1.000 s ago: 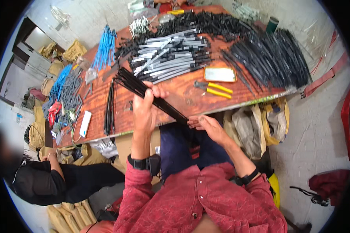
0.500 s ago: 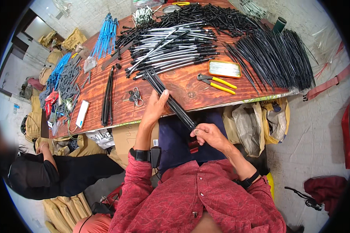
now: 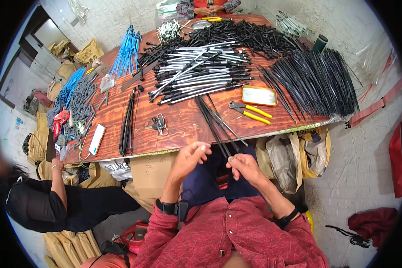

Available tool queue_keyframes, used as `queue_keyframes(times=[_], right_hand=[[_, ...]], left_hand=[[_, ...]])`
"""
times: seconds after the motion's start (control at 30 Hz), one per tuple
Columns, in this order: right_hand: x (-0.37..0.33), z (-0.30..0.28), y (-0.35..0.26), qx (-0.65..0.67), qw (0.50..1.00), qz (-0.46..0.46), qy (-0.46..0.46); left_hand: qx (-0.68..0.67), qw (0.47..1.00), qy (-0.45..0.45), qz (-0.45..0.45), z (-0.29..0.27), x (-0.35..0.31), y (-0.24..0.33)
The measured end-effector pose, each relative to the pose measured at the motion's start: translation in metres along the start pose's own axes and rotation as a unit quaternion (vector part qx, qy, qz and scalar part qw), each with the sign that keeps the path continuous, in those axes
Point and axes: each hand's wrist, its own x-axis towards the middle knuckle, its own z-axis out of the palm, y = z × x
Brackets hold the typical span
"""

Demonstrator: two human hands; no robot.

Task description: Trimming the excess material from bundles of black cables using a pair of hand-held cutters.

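A loose bundle of thin black rods (image 3: 211,119) slants down over the table's front edge, its far ends resting on the wood. My right hand (image 3: 245,167) pinches the near ends. One greyish rod fans out from the others to the right. Left of the bundle, my left hand (image 3: 190,161) is off the rods, its fingers loosely bent and holding nothing I can see. Beyond the bundle lies a big pile of silver-and-black rods (image 3: 196,71). Yellow-handled pliers (image 3: 251,112) lie to the right, beside an orange-rimmed tin (image 3: 259,95) with pale contents.
Long black strips (image 3: 317,85) spread across the right side, near a dark green cup (image 3: 320,43). Keys (image 3: 158,124), another black bundle (image 3: 128,123) and a white phone (image 3: 97,139) lie left. Blue pieces (image 3: 126,51) sit farther back. Co-workers are at the left (image 3: 53,201) and far edge (image 3: 210,8).
My left hand has let go of the bundle and drawn back toward me. The rods have loosened and fanned apart in my right hand. A co-worker's hands now show at the far edge.
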Motion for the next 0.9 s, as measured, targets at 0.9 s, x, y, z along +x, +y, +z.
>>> queue_keyframes(times=[0.9], right_hand=[[-0.002, -0.014, 0.012, 0.219, 0.969, 0.008, -0.113]], left_hand=[[0.452, 0.889, -0.036, 0.067, -0.013, -0.045, -0.139]])
